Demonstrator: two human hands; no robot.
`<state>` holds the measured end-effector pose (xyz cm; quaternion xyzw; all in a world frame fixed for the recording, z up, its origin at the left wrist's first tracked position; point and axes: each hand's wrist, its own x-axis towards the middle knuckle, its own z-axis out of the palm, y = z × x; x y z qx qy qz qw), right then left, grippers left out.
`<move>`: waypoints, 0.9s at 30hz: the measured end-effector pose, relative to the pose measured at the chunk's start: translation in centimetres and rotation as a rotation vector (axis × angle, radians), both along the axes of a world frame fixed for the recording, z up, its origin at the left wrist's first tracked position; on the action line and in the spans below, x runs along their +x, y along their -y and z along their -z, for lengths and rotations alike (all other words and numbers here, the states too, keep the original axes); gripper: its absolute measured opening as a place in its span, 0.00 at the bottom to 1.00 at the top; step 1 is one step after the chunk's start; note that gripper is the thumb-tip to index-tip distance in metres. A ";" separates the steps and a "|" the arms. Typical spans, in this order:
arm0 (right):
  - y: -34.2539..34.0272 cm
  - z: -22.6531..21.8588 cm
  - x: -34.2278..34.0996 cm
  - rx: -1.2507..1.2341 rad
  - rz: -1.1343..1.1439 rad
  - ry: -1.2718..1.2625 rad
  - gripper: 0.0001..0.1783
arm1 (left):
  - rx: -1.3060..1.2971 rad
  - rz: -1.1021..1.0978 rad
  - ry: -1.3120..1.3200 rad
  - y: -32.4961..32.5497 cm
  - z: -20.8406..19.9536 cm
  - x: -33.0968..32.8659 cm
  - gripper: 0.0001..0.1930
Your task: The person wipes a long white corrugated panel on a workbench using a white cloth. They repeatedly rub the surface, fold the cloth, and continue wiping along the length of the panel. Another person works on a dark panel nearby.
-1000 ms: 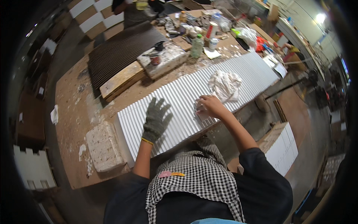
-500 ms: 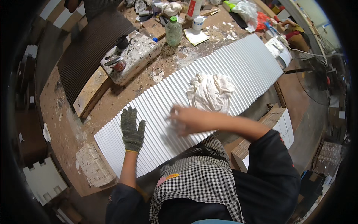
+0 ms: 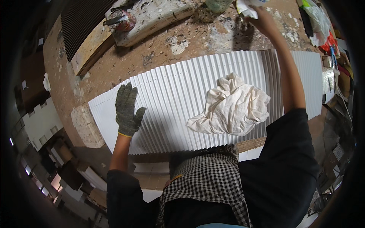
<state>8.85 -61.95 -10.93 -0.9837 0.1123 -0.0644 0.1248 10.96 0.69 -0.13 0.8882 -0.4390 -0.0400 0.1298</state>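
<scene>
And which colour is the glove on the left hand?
The knitted glove is dark grey-green, with a yellow cuff edge; the head view shows it best.

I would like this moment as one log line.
left hand: gloved, open on white corrugated sheet | right hand: bare, at white paper, grip unclear | crumpled white cloth: on sheet

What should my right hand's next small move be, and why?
Probably close the bare right hand on the white paper-like sheet: the fingers are at the sheet's edge, though whether they pinch it is unclear. The dark grey knit-gloved left hand lies on the white ribbed panel.
</scene>
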 end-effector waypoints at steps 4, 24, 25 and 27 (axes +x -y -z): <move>-11.2 -13.2 -6.3 0.403 -0.043 -0.110 0.35 | 0.011 -0.026 -0.001 -0.2 0.2 -0.6 0.32; -28.4 -12.3 -19.0 0.460 0.569 0.732 0.31 | -0.214 0.157 0.069 -2.0 3.6 0.8 0.33; -29.1 -14.2 -19.8 0.312 0.595 0.707 0.28 | -0.208 0.150 0.095 -2.2 3.5 0.5 0.32; -30.1 -14.4 -21.6 0.409 0.574 0.676 0.31 | -0.201 0.139 0.088 -2.4 3.9 0.6 0.31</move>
